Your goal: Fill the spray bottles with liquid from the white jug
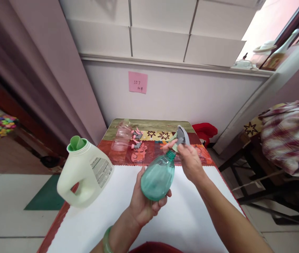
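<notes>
My left hand (146, 209) is wrapped round the lower body of a translucent green spray bottle (158, 177), which is tilted with its neck up and to the right. At the neck, my right hand (190, 160) has its fingers closed on the grey and white spray head (183, 135). Whether the head is seated on the threads, I cannot make out. To the left, a large cream detergent jug (83, 175) stands upright on the table, its green spout uncovered and its label facing right.
A clear plastic bottle (122, 135) is at the table's far left, beside small pink and grey pieces (136, 138). White paper (191, 211) covers the near table (165, 126). Behind is a wall with a pink note (138, 82). A stool with plaid cloth (288, 137) stands at right.
</notes>
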{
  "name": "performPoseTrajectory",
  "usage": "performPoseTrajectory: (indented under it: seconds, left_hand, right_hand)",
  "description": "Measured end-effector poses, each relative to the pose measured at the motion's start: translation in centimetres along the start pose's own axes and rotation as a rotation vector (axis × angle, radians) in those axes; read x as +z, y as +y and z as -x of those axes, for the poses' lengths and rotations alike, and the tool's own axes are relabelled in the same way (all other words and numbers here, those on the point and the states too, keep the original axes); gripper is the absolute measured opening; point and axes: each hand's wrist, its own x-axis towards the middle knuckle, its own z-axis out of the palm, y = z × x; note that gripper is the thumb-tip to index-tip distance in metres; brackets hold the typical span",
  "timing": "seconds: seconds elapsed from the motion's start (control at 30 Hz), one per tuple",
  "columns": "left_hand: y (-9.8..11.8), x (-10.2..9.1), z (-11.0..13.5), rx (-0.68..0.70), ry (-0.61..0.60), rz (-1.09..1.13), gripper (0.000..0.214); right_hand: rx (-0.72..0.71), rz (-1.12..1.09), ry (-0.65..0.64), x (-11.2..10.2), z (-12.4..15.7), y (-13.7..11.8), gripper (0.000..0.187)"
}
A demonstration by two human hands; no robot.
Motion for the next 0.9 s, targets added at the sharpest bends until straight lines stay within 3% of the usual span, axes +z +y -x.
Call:
performPoseTrajectory:
  seconds: [0.07,0.13,0.33,0.5,0.77,0.9]
  left_hand:
    - [0.0,0.2,0.0,0.007,0.008,-0.002,0.098]
    - [0.0,0.2,-0.1,0.023,0.019,-0.012,0.099]
    - [-0.3,0.2,-0.1,0.034,-0.037,-0.004,0.095]
    - [-0.5,0.5,0.2,0.076,-0.014,-0.04,0.094]
    - [-0.6,1.0,0.7,0.232,-0.009,-0.136,0.08]
    - [-1.2,1.4,0.9,0.436,0.077,-0.206,0.071]
  right_hand:
    - [-0.064,0.162,-0.064,-0.4,0.1,-0.2,0.032]
    - [-0.061,0.184,-0.111,-0.5,0.4,0.1,0.033]
    - [0.101,-0.159,-0.053,0.6,1.3,1.8,0.038]
    - [0.117,-0.282,0.007,1.3,1.5,1.6,0.034]
    - [0.127,-0.276,0.093,1.9,1.5,1.5,0.038]
    - [0.13,-0.301,0.102,2.2,1.4,1.6,0.037]
